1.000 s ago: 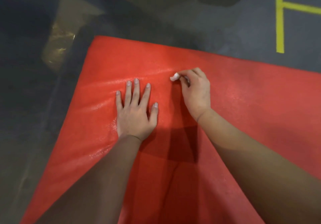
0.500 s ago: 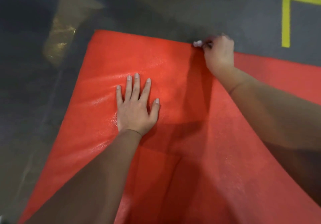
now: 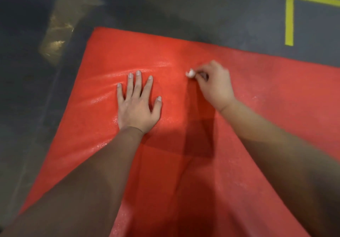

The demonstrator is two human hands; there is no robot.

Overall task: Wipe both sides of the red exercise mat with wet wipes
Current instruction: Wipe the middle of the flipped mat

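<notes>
Grey floor (image 3: 202,16); left hand (image 3: 137,106) flat on red mat (image 3: 266,117); right hand (image 3: 214,84) pinches wipe (image 3: 190,73).

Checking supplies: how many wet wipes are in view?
1: a wet wipe pinched by the right hand over the red mat; more may be hidden inside that hand.

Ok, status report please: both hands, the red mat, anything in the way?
Left hand flat on red mat, fingers spread. Right hand pinches small white wipe at mat surface. Beyond mat: grey floor, yellow line.
</notes>
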